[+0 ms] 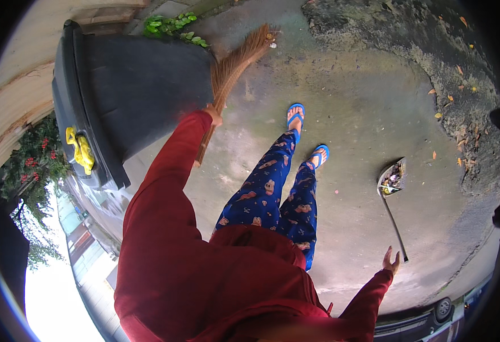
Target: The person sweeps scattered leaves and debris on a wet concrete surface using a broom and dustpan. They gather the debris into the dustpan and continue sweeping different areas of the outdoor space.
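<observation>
Bristly straw broom [236,62] in left hand [213,114]

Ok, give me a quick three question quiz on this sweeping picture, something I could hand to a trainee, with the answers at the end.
1. True or false: the left hand grips the broom.
2. What lies in the long-handled dustpan? A) nothing B) leaves and litter C) water
3. Fill in: the right hand is open, fingers spread, close to the end of the dustpan's ____.

Key
1. True. The hand is closed around the broom beside the dark bin.
2. B. Swept-up scraps fill the pan, which stands on the concrete ground.
3. Handle. The hand is near the handle's end but does not grip it.
</observation>
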`<action>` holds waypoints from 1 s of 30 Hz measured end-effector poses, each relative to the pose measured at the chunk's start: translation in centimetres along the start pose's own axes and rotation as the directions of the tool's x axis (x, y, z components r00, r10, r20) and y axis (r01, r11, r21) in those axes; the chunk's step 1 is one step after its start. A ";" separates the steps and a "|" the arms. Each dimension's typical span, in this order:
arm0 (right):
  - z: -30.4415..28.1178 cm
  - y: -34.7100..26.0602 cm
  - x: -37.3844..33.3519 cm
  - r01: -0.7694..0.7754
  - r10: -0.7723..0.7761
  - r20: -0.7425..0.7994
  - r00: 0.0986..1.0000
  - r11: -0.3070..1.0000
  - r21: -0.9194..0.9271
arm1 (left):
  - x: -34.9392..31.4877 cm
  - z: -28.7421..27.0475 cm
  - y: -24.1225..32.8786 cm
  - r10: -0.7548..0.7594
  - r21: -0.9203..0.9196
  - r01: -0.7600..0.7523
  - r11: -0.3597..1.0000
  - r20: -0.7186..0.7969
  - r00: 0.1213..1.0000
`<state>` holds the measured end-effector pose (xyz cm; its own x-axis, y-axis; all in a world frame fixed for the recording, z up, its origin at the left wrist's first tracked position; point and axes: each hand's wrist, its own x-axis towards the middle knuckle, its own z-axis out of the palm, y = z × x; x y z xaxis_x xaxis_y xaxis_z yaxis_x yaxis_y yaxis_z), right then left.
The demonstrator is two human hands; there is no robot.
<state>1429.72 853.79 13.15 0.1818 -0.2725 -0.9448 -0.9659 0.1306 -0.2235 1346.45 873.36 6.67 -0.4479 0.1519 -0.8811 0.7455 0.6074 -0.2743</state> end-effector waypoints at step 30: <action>0.7 -4.1 14.0 0.667 -0.507 0.608 0.611 0.743 -0.050 | -10.5 10.0 0.4 0.150 -0.488 -0.044 0.872 0.180 0.972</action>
<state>1436.35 850.09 0.65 0.7128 0.3472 -0.6094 -0.6060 -0.1327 -0.7844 1356.39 864.24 11.93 -0.2347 0.0987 -0.9670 0.4285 0.9034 -0.0118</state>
